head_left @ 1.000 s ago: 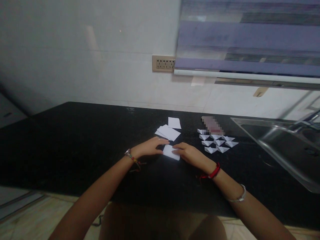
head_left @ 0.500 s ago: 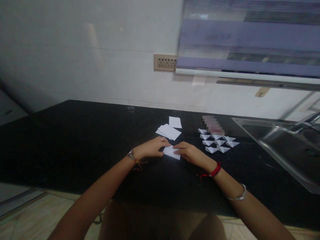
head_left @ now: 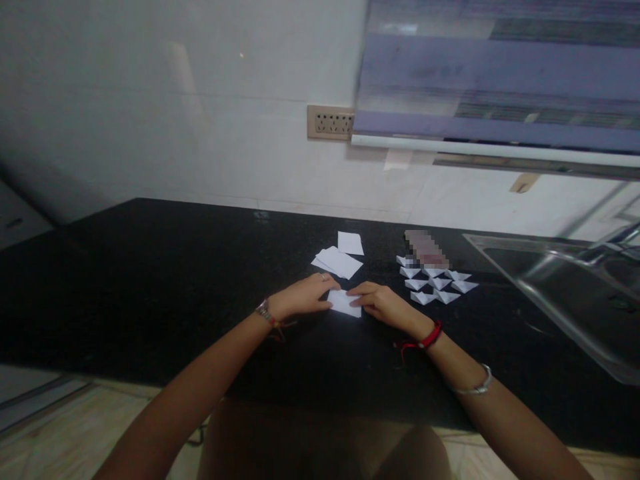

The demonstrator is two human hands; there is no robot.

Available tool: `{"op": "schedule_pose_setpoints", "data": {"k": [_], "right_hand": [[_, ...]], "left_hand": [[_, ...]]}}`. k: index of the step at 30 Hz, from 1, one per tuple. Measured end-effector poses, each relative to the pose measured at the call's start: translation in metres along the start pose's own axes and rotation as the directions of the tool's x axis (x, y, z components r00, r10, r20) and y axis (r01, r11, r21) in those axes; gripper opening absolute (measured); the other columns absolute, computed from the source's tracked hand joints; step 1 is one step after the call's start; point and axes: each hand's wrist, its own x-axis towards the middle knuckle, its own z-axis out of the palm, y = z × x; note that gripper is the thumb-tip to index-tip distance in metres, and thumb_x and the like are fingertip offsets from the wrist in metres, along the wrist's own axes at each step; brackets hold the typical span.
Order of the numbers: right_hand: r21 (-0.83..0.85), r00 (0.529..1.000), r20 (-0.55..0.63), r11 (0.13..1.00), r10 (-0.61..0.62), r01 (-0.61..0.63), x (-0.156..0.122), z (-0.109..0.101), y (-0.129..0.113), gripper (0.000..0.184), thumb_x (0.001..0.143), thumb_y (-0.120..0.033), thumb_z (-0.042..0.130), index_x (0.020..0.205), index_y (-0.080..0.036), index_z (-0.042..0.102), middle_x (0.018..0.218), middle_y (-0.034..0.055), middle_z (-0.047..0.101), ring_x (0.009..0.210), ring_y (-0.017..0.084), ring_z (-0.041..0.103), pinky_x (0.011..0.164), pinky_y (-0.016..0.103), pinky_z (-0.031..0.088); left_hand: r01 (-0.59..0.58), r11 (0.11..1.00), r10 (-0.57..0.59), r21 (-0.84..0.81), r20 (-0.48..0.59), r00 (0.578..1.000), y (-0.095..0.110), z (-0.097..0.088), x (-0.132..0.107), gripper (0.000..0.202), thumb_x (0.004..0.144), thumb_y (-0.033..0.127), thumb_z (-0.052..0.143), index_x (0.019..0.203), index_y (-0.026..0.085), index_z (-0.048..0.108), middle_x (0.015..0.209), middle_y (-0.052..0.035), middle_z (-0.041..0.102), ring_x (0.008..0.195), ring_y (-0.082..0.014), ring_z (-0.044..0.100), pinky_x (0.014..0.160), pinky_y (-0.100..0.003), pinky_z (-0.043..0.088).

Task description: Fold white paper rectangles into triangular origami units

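Note:
A small sheet of white paper lies on the black countertop between my two hands. My left hand, with a ring on one finger, grips its left side between thumb and fingers. From the other side, my right hand has its fingers on the paper's upper right part. Just beyond sit several loose white paper sheets, overlapping, with one more sheet behind them. Over to the right, several folded white paper pieces stand in rough rows.
A blurred-out flat object lies behind the folded pieces. The steel sink with its faucet is at the right. The countertop stretches left, and a socket strip is on the wall behind.
Both hands stay on the paper with only tiny finger shifts; the left thumb sits slightly further right. The loose sheets and folded pieces have not moved.

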Motion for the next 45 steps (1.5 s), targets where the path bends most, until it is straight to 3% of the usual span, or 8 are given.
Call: {"op": "schedule_pose_setpoints", "data": {"k": [9, 17, 28, 34, 45], "right_hand": [[0.020, 1.000, -0.010, 1.000, 0.000, 0.000, 0.001, -0.001, 0.000, 0.032, 0.071, -0.002, 0.045, 0.088, -0.019, 0.065, 0.106, 0.0061, 0.058, 0.100, 0.017, 0.050, 0.086, 0.034, 0.041], [0.013, 1.000, -0.003, 1.000, -0.020, 0.020, 0.001, -0.003, -0.004, 0.031, 0.070, -0.002, 0.046, 0.087, -0.019, 0.065, 0.104, 0.0062, 0.059, 0.100, 0.017, 0.050, 0.086, 0.034, 0.041], [-0.045, 0.998, -0.002, 0.997, -0.063, 0.063, 0.000, -0.001, 0.000, 0.030, 0.072, -0.002, 0.045, 0.089, -0.016, 0.065, 0.105, 0.0075, 0.059, 0.100, 0.017, 0.049, 0.086, 0.032, 0.040], [-0.069, 0.997, 0.023, 0.995, -0.071, 0.072, -0.001, -0.001, 0.001, 0.030, 0.073, -0.004, 0.045, 0.092, -0.017, 0.064, 0.106, 0.0069, 0.058, 0.101, 0.017, 0.048, 0.086, 0.031, 0.040], [-0.138, 0.997, 0.064, 0.989, -0.048, 0.057, -0.001, 0.000, 0.000, 0.031, 0.075, -0.004, 0.042, 0.092, -0.016, 0.065, 0.105, 0.0074, 0.059, 0.101, 0.017, 0.049, 0.087, 0.029, 0.040]], "left_hand": [[0.017, 0.999, -0.016, -0.031, 0.041, 0.999, -0.001, -0.003, -0.001, 0.035, 0.073, 0.029, 0.057, 0.106, 0.018, 0.052, 0.103, -0.0067, 0.050, 0.095, -0.0191, 0.044, 0.083, -0.028, 0.033], [0.068, 0.994, -0.071, 0.089, 0.035, 0.997, 0.010, 0.001, -0.002, 0.030, 0.073, 0.020, 0.054, 0.103, 0.018, 0.053, 0.104, -0.0070, 0.049, 0.095, -0.0204, 0.043, 0.081, -0.028, 0.034], [0.084, 0.985, -0.089, 0.153, 0.027, 0.996, 0.010, 0.007, -0.002, 0.033, 0.070, 0.020, 0.054, 0.103, 0.017, 0.050, 0.102, -0.0075, 0.047, 0.092, -0.0204, 0.043, 0.078, -0.028, 0.036], [0.060, 0.971, -0.066, 0.230, 0.018, 0.998, 0.012, 0.006, -0.003, 0.032, 0.072, 0.020, 0.052, 0.104, 0.016, 0.050, 0.108, -0.0083, 0.047, 0.096, -0.0206, 0.044, 0.080, -0.028, 0.037], [0.034, 0.893, -0.096, 0.449, 0.114, 0.989, 0.021, 0.007, -0.011, 0.031, 0.080, 0.023, 0.043, 0.109, 0.015, 0.047, 0.121, -0.0106, 0.045, 0.101, -0.0215, 0.046, 0.083, -0.032, 0.038]]}}
